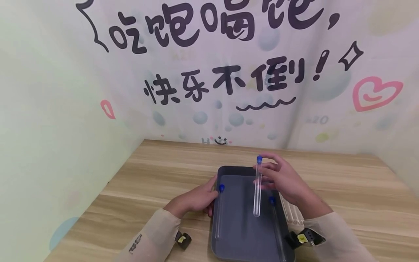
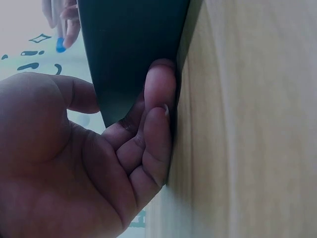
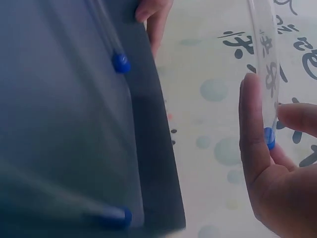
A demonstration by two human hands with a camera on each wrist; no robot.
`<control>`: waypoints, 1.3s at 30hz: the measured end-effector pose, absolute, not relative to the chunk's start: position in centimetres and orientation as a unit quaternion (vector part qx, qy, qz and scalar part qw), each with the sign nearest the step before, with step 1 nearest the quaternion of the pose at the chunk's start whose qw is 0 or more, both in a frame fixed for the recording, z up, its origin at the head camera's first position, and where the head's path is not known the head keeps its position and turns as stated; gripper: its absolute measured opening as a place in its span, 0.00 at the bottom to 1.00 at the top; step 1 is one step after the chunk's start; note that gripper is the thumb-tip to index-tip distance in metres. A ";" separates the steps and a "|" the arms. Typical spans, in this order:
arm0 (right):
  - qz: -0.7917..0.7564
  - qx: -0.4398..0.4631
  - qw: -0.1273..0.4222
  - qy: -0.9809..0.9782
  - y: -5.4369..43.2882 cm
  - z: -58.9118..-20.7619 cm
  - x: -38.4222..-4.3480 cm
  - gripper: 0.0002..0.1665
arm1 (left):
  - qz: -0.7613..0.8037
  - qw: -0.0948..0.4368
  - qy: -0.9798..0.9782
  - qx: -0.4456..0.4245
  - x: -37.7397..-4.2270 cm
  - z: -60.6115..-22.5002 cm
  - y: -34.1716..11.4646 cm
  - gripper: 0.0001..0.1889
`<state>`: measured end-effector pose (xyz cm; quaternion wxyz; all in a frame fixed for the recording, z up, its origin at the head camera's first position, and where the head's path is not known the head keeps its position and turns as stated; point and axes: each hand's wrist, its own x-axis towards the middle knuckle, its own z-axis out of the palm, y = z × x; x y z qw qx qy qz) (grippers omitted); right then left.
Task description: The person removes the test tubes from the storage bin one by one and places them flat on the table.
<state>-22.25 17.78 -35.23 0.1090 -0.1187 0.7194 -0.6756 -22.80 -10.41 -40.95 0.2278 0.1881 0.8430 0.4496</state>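
My right hand [image 1: 279, 178] holds a clear test tube [image 1: 257, 196] with a blue cap [image 1: 259, 159] upright above the tray, cap at the top. In the right wrist view its fingers and thumb pinch the tube [image 3: 267, 74] close to the cap. My left hand [image 1: 196, 196] grips the left wall of a dark grey tray [image 1: 242, 233]. Its thumb [image 2: 81, 94] is at the rim and its curled fingers are against the outer wall, low by the table. Two more blue-capped tubes lie in the tray, one along the left side [image 1: 219, 214] and one along the right [image 1: 277, 229].
Beside the tray's right wall, partly hidden by my right arm, lie several clear tubes [image 1: 292, 213] on the wooden table [image 1: 163, 163]. A printed cloth [image 1: 209, 123] with dark lettering hangs behind the table. A pale wall [image 1: 49, 127] rises on the left.
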 end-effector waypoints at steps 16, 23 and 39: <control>-0.632 -0.107 0.104 0.761 23.2 -36.0 -21.8 0.36 | 0.451 0.229 0.842 0.187 -23.0 -41.2 -10.5 0.36; -0.626 -0.108 0.100 0.766 25.2 -36.7 -22.2 0.32 | 0.455 0.228 0.838 0.196 -23.0 -41.2 -10.5 0.36; -0.615 -0.093 0.098 0.777 28.3 -39.0 -23.2 0.37 | 0.455 0.228 0.839 0.194 -22.9 -41.2 -10.5 0.35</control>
